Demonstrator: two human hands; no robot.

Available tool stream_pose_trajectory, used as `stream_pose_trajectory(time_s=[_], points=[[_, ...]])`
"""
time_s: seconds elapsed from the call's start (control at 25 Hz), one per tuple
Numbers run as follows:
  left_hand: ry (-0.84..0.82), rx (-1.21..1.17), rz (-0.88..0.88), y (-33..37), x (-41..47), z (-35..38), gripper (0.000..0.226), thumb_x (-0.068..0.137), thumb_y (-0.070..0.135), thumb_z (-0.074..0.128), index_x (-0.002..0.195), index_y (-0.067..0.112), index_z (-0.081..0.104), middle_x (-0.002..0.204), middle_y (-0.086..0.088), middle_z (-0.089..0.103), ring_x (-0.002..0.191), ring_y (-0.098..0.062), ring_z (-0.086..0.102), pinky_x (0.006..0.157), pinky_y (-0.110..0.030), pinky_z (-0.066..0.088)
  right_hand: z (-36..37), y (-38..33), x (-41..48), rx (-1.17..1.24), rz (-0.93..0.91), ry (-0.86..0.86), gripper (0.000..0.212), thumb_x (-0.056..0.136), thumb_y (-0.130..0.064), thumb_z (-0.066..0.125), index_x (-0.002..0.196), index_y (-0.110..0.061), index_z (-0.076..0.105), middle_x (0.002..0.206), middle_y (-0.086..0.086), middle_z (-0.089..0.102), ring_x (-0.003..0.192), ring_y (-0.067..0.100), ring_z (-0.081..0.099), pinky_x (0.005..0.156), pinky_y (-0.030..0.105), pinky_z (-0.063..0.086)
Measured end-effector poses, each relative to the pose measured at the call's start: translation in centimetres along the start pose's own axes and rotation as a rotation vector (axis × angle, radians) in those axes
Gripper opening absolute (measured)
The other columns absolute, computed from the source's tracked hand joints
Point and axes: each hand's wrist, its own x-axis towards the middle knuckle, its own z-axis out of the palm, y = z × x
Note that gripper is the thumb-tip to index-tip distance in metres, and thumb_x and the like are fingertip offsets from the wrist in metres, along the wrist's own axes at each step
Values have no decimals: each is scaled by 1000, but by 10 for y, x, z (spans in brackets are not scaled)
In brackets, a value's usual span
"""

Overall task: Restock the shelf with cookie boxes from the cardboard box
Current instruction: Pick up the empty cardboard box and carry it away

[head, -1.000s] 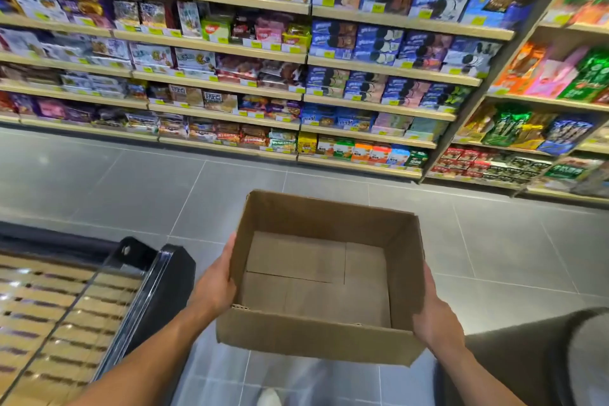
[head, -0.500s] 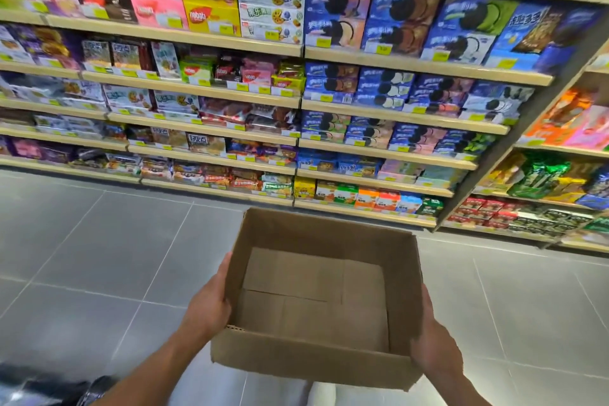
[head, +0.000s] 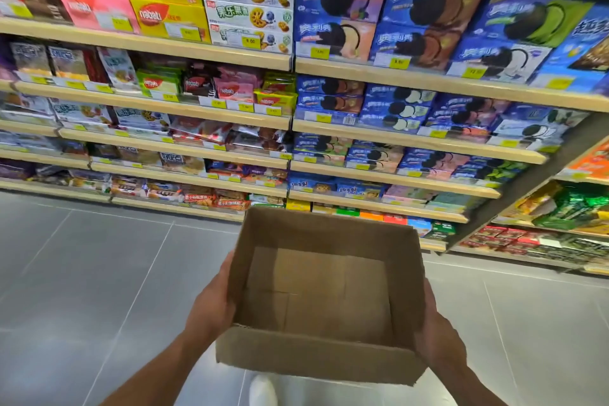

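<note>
cardboard box [head: 316,356] open-topped, floor [head: 99,273] open left, shelves [head: 395,138] ahead packed

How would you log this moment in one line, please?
left hand: holds cardboard box | right hand: holds cardboard box | cardboard box: empty | shelf: stocked

Single head-worn view, wide-angle, looking forward and down. Close above the cardboard box [head: 323,356] at lower centre; facing the shelf [head: 395,138] across the upper frame, floor [head: 82,273] at lower left.

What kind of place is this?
Likely a supermarket snack aisle: shelves packed with cookie boxes, yellow price tags on the shelf edges, tiled floor.
</note>
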Motion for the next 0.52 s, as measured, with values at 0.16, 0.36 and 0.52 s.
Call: stream_pose_trajectory(time_s=[0.16,0.36,0.52], points=[[-40,-125,-56,7,76,14,33,109,53,30,136,72,26,131,25,53,121,-16,61,110,-48,48,4,-17,70,6,59,-40,83,92,-63,37,157,-41,-11,152,2,50,120,28,64,103,50,52],[-61,-168,-119,-30,171,68,34,109,51,30,137,71,27,142,24,47,123,-12,54,116,-48,42,51,-11,170,12,94,-46,89,81,-70,29,158,-39,-4,156,-1,45,125,28,61,104,50,50],[-51,-295,-206,-83,239,140,46,100,74,32,146,66,32,145,23,52,133,-18,54,119,-50,39,127,21,259,1,97,-18,78,95,-61,35,158,-41,-6,145,3,57,117,32,65,98,54,53]])
